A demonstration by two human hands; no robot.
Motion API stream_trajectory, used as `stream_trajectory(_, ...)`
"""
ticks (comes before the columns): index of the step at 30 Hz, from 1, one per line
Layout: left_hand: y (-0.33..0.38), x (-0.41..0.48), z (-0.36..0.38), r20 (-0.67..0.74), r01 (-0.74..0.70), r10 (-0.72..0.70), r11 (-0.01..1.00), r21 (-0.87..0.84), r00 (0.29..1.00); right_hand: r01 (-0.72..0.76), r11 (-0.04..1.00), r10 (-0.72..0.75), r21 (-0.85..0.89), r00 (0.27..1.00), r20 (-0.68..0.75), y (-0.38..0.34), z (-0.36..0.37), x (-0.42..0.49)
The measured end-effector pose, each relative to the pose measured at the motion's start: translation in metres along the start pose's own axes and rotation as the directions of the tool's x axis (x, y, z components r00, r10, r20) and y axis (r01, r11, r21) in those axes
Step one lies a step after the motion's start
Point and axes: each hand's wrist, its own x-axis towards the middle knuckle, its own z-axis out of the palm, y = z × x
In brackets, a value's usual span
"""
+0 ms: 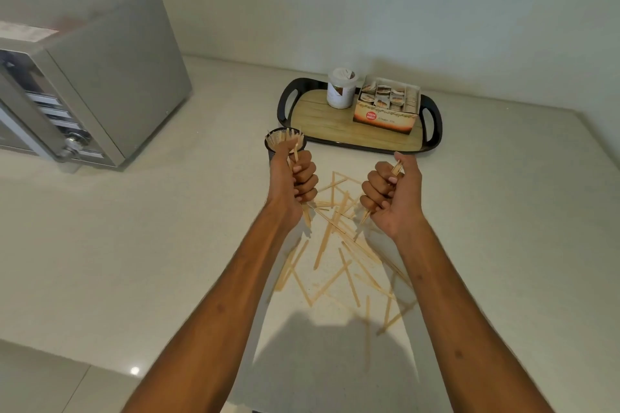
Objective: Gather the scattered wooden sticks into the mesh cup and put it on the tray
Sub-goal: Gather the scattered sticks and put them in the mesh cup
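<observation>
Several wooden sticks (339, 255) lie scattered on the pale counter between my forearms. My left hand (295, 181) is closed around a bundle of sticks, whose upper ends reach the rim of the black mesh cup (280, 144). The cup stands just behind that hand, partly hidden by it, and holds some sticks. My right hand (392, 194) grips a smaller bunch of sticks, held above the pile. The black-rimmed, wood-patterned tray (335, 126) sits behind both hands, right of the cup.
On the tray stand a white jar (341, 88) and an open box of sachets (387, 104). A grey toaster oven (84, 77) fills the left side of the counter. A wall runs along the back.
</observation>
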Motion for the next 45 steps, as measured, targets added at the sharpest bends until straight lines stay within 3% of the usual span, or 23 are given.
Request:
stream_trajectory(9,0.070,0.024,-0.007,-0.107,-0.225,0.214,0.970,-0.094,0.971,0.148,0.989,-0.145,-0.019,0.984,0.106,-0.009,0.087,0.044)
stream_trajectory(20,0.117,0.092,-0.004,-0.143,-0.396,0.394,0.918,0.016,0.908,0.281,0.959,-0.279,-0.039,0.959,0.048,-0.002,0.162,0.111)
stream_trajectory(37,0.085,0.119,-0.022,-0.210,-0.455,0.487,0.871,0.183,0.848,0.294,0.924,-0.312,-0.244,0.949,-0.042,0.049,0.167,0.145)
stream_trajectory(45,0.085,0.117,-0.028,-0.187,-0.484,0.528,0.843,0.236,0.828,0.367,0.893,-0.382,-0.262,0.924,-0.008,0.055,0.162,0.143)
